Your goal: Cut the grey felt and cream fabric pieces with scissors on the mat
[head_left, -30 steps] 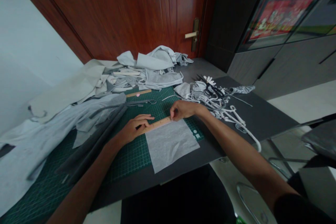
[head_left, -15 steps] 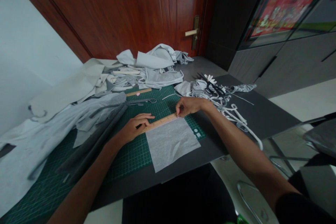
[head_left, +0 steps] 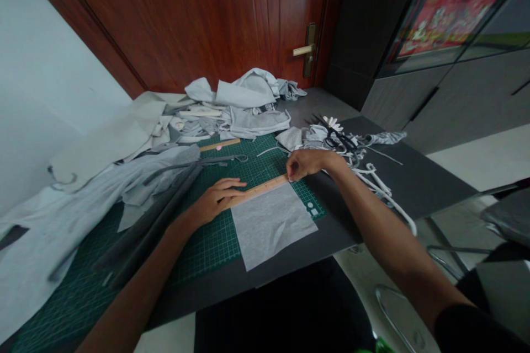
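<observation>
A wooden ruler [head_left: 267, 184] lies along the far edge of a light grey fabric piece [head_left: 273, 226], which rests flat on the green cutting mat [head_left: 215, 240] and reaches over the mat's near edge. My left hand [head_left: 215, 198] lies on the ruler's left part, fingers stretched out and pressing it down. At the ruler's right end, my right hand [head_left: 305, 164] is closed in a pinch. Something small and pale shows at its fingertips, touching the ruler's end and the fabric's far corner; its kind cannot be made out.
Another wooden strip [head_left: 232, 143] and a small pink piece [head_left: 218, 148] lie farther back on the mat. Grey cloth [head_left: 95, 198] covers the left side. Black-handled scissors [head_left: 342, 138] rest on tangled fabric cords [head_left: 372, 182] at right. More cloth [head_left: 248, 94] is heaped before the door.
My right hand has slid a little to the right along the ruler's near edge, uncovering more of its end. My left hand stays on the ruler. The fabric has not moved.
</observation>
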